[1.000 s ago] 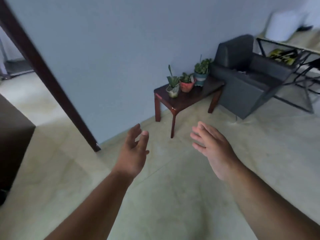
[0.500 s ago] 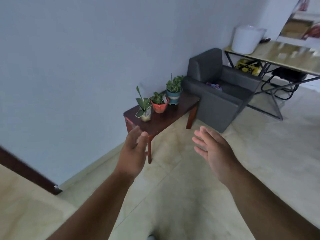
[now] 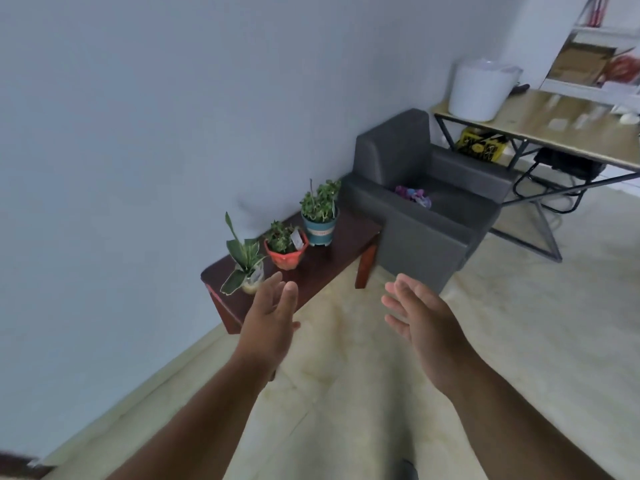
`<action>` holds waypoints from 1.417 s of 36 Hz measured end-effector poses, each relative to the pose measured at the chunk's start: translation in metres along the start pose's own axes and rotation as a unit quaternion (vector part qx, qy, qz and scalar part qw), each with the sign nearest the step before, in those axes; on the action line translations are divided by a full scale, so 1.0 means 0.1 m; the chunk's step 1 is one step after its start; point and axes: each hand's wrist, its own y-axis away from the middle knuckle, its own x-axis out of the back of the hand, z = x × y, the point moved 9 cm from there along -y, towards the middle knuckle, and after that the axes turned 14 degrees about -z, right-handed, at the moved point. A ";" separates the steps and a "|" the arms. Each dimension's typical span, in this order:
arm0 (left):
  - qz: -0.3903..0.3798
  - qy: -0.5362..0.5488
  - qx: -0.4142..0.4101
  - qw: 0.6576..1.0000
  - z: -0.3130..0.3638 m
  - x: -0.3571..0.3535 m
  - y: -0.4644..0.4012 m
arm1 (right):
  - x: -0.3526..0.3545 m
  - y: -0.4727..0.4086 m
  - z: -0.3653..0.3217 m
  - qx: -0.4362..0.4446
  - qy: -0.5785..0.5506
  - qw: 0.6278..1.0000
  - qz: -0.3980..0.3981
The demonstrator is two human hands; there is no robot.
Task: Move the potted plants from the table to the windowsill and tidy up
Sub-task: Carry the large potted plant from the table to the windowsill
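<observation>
Three potted plants stand in a row on a low dark-red wooden table [image 3: 332, 258] against the wall: a long-leaved plant in a pale pot [image 3: 247, 271] at the near end, a small plant in an orange-red pot [image 3: 287, 251] in the middle, and a bushy plant in a blue pot [image 3: 319, 223] at the far end. My left hand [image 3: 272, 323] is held out in the air in front of the pale pot, fingers straight, holding nothing. My right hand [image 3: 420, 320] is held out over the floor, fingers spread and empty. No windowsill is in view.
A dark grey armchair [image 3: 426, 209] stands right beside the table's far end, with a purple item [image 3: 414, 195] on its seat. Further right is a metal-framed desk [image 3: 554, 133] carrying a white bucket [image 3: 481, 88]. Pale tiled floor [image 3: 450, 393] spreads in front.
The view has moved closer to the table and turned right; the door frame has left the picture. Both hands stay raised and empty, now nearer the plants.
</observation>
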 end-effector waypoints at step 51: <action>0.254 0.167 0.189 0.934 -1.79 -1.02 -5.57 | 1.33 -6.81 1.09 -0.174 0.097 0.946 -0.257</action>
